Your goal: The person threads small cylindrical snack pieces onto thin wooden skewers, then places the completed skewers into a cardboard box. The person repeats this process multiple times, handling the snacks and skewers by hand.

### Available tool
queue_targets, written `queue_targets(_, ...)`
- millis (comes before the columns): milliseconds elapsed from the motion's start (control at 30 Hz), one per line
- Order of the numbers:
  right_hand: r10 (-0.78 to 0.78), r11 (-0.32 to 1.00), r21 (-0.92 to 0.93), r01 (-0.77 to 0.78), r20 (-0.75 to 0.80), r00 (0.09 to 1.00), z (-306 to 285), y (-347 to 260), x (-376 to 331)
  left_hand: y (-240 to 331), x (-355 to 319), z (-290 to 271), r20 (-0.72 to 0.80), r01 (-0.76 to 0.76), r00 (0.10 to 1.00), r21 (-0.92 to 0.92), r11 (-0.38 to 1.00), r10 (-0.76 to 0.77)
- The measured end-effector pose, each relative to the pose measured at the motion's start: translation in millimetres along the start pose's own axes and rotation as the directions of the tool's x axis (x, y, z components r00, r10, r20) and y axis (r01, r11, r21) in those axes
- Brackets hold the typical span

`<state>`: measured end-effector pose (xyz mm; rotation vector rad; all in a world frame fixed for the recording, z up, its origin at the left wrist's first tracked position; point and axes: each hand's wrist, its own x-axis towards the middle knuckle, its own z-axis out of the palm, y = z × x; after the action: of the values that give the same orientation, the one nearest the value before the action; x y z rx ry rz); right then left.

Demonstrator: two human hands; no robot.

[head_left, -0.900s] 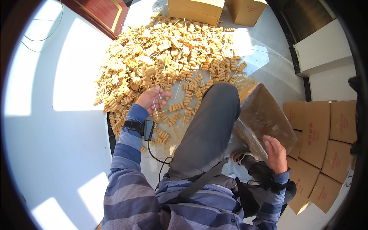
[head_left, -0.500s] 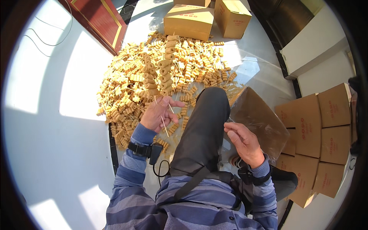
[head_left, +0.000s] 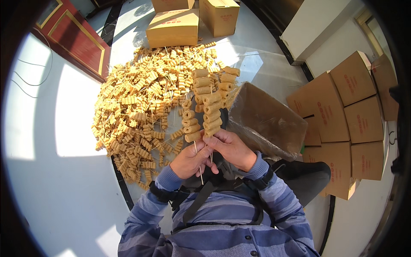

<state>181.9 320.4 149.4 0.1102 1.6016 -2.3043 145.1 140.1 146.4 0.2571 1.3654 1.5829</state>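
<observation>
Several skewers of golden-brown hollow rolls stand up in front of my lap. My left hand (head_left: 188, 162) is closed round the thin wooden sticks of skewers (head_left: 192, 127), and one bare stick end pokes out below its fingers. Beside it, my right hand (head_left: 234, 150) pinches the bottom of another skewer (head_left: 212, 115) between thumb and fingers. The two hands touch or nearly touch, and how the sticks divide between them is partly hidden. More rolls (head_left: 227, 81) show behind at the right of the bunch.
A big heap of similar skewers (head_left: 132, 98) covers the floor ahead and left. By my right knee stands an open carton (head_left: 265, 115) with a clear plastic liner. Closed cartons (head_left: 173, 32) sit at the far end; stacked cartons (head_left: 325, 107) line the right. A red door (head_left: 79, 36) is far left.
My right hand has come left from beside my leg and now grips a skewer. My left hand has moved down and right with its skewers. The whole view has shifted.
</observation>
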Motion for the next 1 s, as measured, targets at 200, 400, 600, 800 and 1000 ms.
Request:
queue_targets(200,0.115,0.993,0.005,-0.117,-0.227,0.967,-13.4,9.6,-11.2,-11.4,4.3,14.3,0.063,0.001,0.998,0.112,0.994,-0.008)
queue_targets(400,0.031,0.999,0.007,-0.031,-0.369,0.929,-36.4,-8.2,-38.9,-17.9,12.7,11.6,-0.28,-0.202,0.925,0.213,0.956,0.258)
queue_targets(600,0.056,0.982,-0.16,-0.097,-0.245,0.968,-10.8,10.2,-53.0,-15.8,41.9,52.5,-0.231,-0.273,0.923,0.172,0.947,0.308)
queue_targets(800,0.25,0.94,0.274,-0.203,-0.15,0.957,-24.9,16.7,-67.4,-5.9,49.8,59.1,-0.105,-0.139,0.982,0.173,0.975,0.159)
queue_targets(1000,0.235,0.951,0.233,-0.201,-0.129,0.963,-29.3,13.9,-60.5,3.5,53.8,38.2,0.08,-0.157,0.985,0.075,0.985,0.151)
